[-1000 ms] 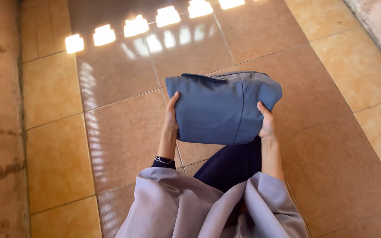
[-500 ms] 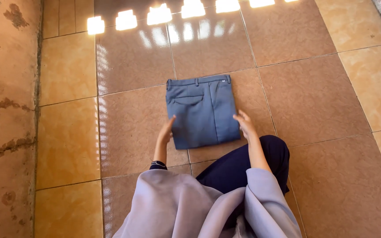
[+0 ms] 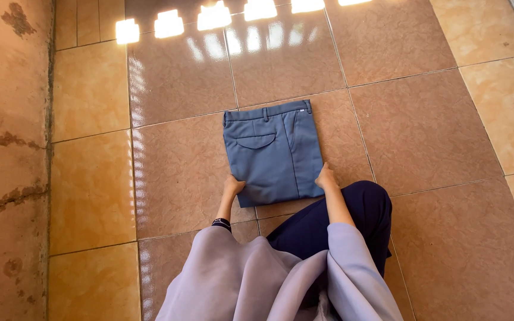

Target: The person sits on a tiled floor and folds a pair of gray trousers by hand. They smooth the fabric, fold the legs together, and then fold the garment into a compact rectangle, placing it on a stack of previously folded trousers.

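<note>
Trousers (image 3: 273, 150), blue-grey and folded into a compact rectangle, lie flat on the tiled floor (image 3: 174, 172) in front of me, waistband at the far edge and a curved back pocket facing up. Starting at the left, I see a stained strip of wall or kerb (image 3: 7, 148) running along the floor, its top and bottom cut off by the frame. Next comes my left hand (image 3: 233, 185), resting on the near left corner of the trousers; the fingers lie against the cloth, but I cannot tell whether they pinch the edge or only press it, since the fingertips are too small to make out. A dark cuff (image 3: 221, 224) shows at that wrist, below it a wide lilac sleeve (image 3: 233, 273) that hides the forearm. Across the fold, my right hand (image 3: 326, 177) touches the near right corner the same way, its grip just as unclear. A dark navy knee (image 3: 352, 214) sits just beside that corner, partly covered by the lilac cloth. Bright window reflections glare on the far tiles.
</note>
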